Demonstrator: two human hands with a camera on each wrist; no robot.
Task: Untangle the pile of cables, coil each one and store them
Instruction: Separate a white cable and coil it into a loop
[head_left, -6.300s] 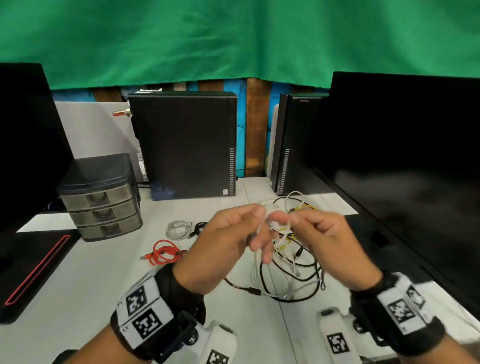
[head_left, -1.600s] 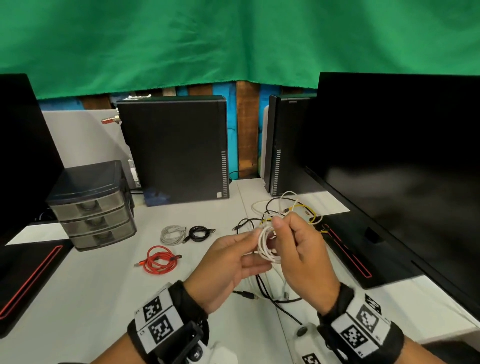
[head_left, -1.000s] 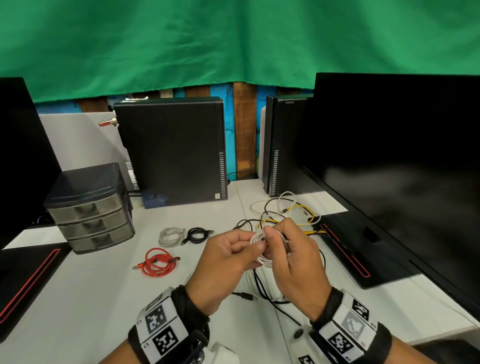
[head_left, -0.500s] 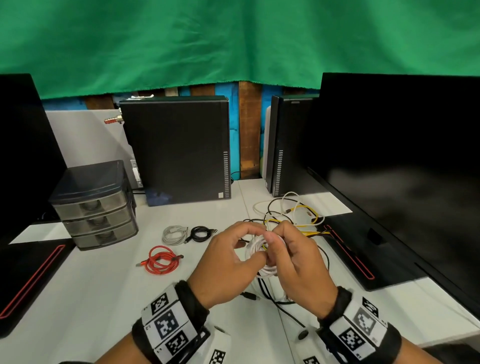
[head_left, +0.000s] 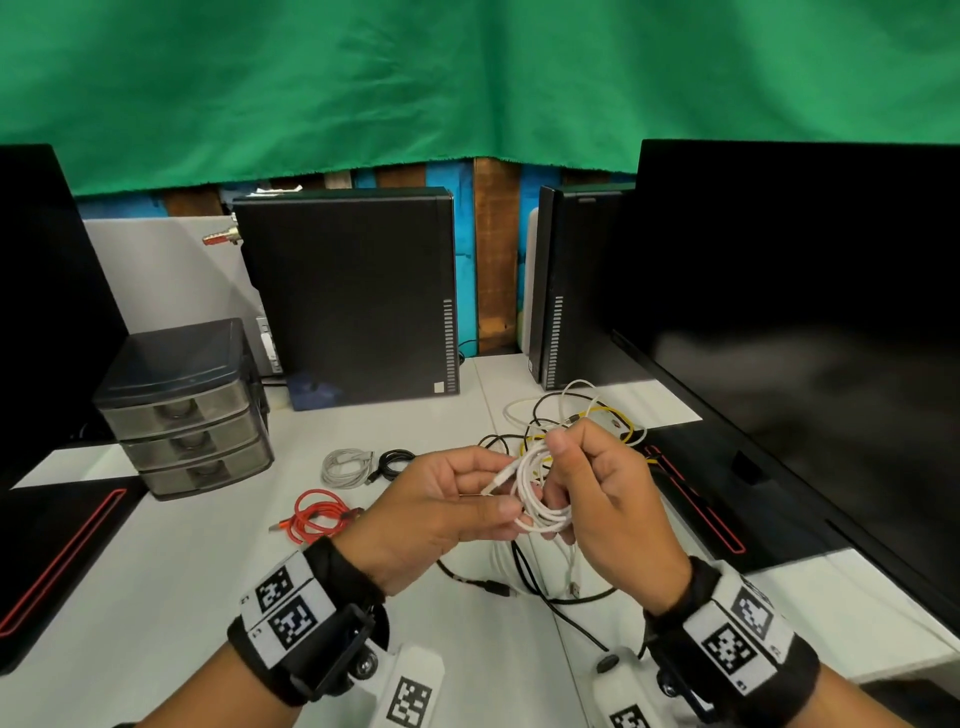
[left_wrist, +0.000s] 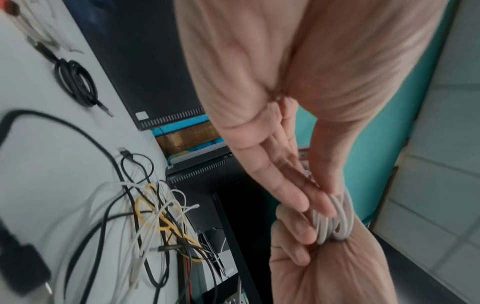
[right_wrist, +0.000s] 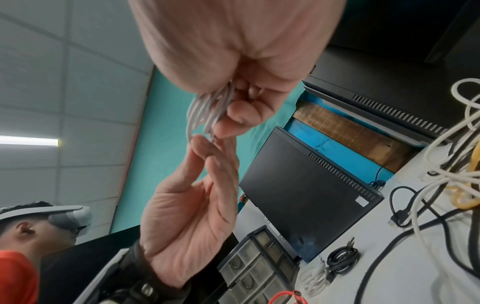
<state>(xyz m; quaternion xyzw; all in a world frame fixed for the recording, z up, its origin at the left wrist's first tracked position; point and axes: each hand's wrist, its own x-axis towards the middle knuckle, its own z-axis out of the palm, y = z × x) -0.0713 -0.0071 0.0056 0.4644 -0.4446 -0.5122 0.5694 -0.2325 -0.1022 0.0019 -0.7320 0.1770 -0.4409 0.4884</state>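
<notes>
— Where is the white cable (head_left: 540, 499)?

— Low in the middle of the head view, held up above the counter (head_left: 156, 582) between both hands. It is wound into a small coil of several loops.

— What is the right hand (head_left: 608, 499) doing?

— Its grip is closed round the right side of the coil: the thumb lies on top and the fingers curl underneath, so the loops run through the hand. The right wrist view shows the loops coming out between palm and curled fingers.

— And the left hand (head_left: 441, 512)?

— Its grip is narrow: thumb and fingertips pinch the free end of the white cable, plug included, right at the left side of the coil. In the left wrist view its fingers (left_wrist: 283, 185) lie nearly straight along the loops.

— The rest of the pile?

— The tangle of cables (head_left: 571, 421), white, black and yellow, lies on the counter just beyond and under the hands, right of centre. A loose black cable (head_left: 519, 587) trails below the hands.

— Anything already coiled?

— Three coils lie left of the hands: a red one (head_left: 317, 517), a grey-white one (head_left: 345, 465) and a black one (head_left: 392, 462) side by side above it. The small drawer unit (head_left: 187, 410) stands at the left, all three drawers closed.
</notes>
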